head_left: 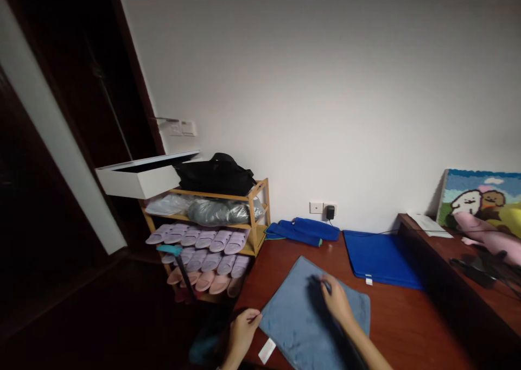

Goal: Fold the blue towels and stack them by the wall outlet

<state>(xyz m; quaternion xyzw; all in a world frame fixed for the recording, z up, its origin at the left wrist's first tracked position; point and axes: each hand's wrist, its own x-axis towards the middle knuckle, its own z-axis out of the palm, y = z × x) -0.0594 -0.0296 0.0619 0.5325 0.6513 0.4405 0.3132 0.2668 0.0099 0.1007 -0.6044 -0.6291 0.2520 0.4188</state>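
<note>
One reddish-brown table (401, 321) carries one grey-blue cloth (299, 318) before you, with room at the cloth's 3 o'clock. One folded blue cloth (376, 257) lies at 2 o'clock. Of two hands, your left hand (241, 332) pinches the grey-blue cloth's 9 o'clock corner; your right hand (337, 300) curls over the middle, its grip unclear. One white label (267, 350) juts at 8 o'clock.

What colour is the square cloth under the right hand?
The square cloth is muted greyish blue; head view.
</note>
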